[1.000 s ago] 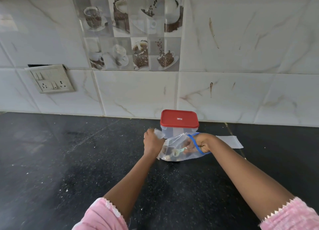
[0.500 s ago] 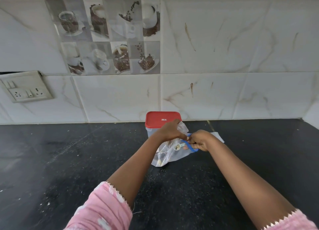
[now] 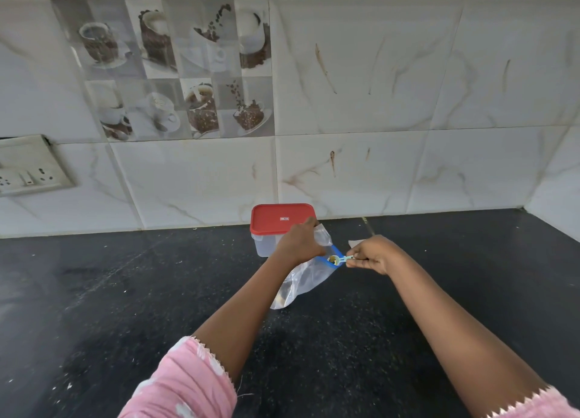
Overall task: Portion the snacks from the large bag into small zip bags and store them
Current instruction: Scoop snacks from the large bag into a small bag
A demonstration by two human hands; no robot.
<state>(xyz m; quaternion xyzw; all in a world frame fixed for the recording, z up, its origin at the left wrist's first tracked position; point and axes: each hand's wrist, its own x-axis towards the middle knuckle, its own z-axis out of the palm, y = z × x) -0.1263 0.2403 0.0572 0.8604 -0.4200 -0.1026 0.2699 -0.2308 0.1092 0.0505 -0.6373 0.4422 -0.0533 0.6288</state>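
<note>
A clear zip bag (image 3: 303,284) with a blue rim stands on the black counter, with a few snack pieces at its bottom. My left hand (image 3: 298,241) grips the bag's upper edge and holds its mouth open. My right hand (image 3: 372,254) pinches the handle of a small light-blue spoon (image 3: 337,259). The spoon's bowl carries snack pieces and sits at the bag's blue rim. Behind the bag stands a clear box with a red lid (image 3: 282,218), shut.
A flat clear plastic bag (image 3: 354,243) lies on the counter behind my right hand. The marble-tiled wall runs along the back and turns a corner at the far right. A switch plate (image 3: 31,166) sticks out from the wall at the left.
My left hand moved from the bag's left side across to its top edge. My right hand drew back out of the bag, and the spoon came up to the rim.
</note>
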